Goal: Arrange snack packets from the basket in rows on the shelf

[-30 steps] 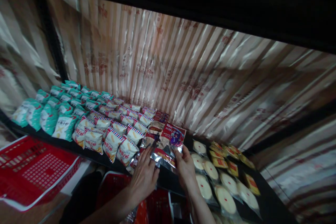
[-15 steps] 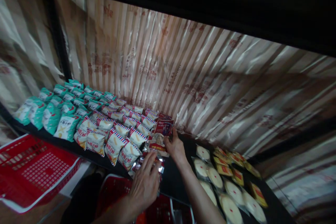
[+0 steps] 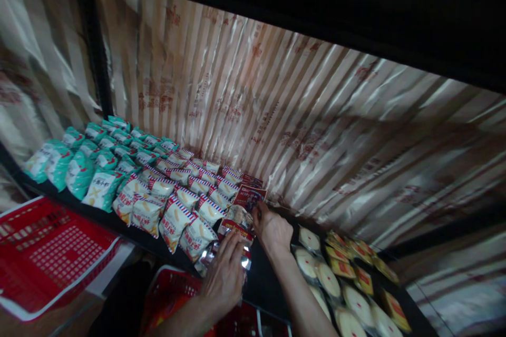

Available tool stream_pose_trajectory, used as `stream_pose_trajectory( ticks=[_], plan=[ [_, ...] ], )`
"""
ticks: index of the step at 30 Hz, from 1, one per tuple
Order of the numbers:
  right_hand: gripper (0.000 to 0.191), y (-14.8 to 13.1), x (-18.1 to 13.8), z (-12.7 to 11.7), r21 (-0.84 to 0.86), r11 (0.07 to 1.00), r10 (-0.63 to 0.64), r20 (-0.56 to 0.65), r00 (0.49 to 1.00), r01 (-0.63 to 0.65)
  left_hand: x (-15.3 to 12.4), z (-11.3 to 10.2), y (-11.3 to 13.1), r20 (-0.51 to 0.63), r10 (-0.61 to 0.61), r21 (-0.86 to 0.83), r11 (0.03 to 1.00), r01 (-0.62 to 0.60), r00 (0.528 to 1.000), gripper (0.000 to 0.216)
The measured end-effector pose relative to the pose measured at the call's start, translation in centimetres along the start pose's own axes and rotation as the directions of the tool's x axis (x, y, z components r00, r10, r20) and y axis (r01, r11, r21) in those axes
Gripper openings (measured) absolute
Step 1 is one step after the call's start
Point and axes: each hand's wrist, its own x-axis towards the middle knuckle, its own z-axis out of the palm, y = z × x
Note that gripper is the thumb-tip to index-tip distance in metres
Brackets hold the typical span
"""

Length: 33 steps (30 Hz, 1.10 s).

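Observation:
A column of red snack packets with clear windows lies on the dark shelf, the front ones overlapping. My left hand (image 3: 224, 272) lies over the front end of this column, fingers stretched out on a shiny silver-and-red packet (image 3: 206, 259). My right hand (image 3: 273, 229) is at the column's right side, fingers curled in at the edge of a dark red packet (image 3: 250, 197) with a picture on it. Just in front of that is a packet with a clear window and red label (image 3: 239, 221). The right fingertips are partly hidden.
White striped snack bags (image 3: 174, 220) and teal bags (image 3: 103, 189) stand in rows to the left. Round pale packaged discs (image 3: 328, 279) and yellow packets (image 3: 340, 267) lie to the right. Red baskets (image 3: 59, 253) (image 3: 174, 281) are below the shelf edge. A dark beam crosses overhead.
My right hand's fingers have curled in, and its wrist has turned at the packet's edge. My left hand has shifted slightly downward over the front packets. The view has moved a little.

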Motion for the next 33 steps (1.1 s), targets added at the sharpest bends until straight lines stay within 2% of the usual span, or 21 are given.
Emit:
stream_pose_trajectory(
  ticks=[4,7,12,16,22,30,33],
  plan=[
    [0.036,-1.1,1.0,0.4,0.033,0.982,-0.179,-0.128,0.975,0.185,0.0,0.2,-0.1,-0.017,0.016,-0.006,1.0,-0.016,1.0,0.053],
    [0.038,-1.8,2.5,1.8,0.037,0.96,-0.274,-0.071,0.959,0.277,0.0,0.3,-0.1,-0.005,0.026,0.021,0.999,-0.026,1.0,0.051],
    [0.045,-2.7,4.6,3.7,0.0,0.978,-0.205,0.098,0.974,0.206,0.0,0.2,-0.3,0.003,-0.011,0.032,0.999,0.011,1.0,0.05],
    [0.046,-3.0,5.0,4.1,0.02,0.979,-0.205,0.17,0.964,0.205,-0.1,0.6,-0.5,-0.042,0.012,0.03,0.999,-0.011,0.999,0.049],
    [0.044,-2.6,5.2,4.5,0.045,0.966,-0.258,0.191,0.947,0.254,-0.4,1.2,-0.7,-0.118,0.047,0.049,0.998,-0.042,0.992,0.048],
    [0.038,-2.6,5.7,4.9,0.118,0.957,-0.284,0.171,0.943,0.267,-0.2,1.2,-1.0,-0.128,0.055,0.105,0.994,-0.042,0.99,0.049],
    [0.036,-2.4,5.9,5.3,0.167,0.953,-0.276,0.118,0.954,0.255,-0.1,1.2,-0.9,-0.137,0.051,0.098,0.995,-0.038,0.989,0.047]
  ],
)
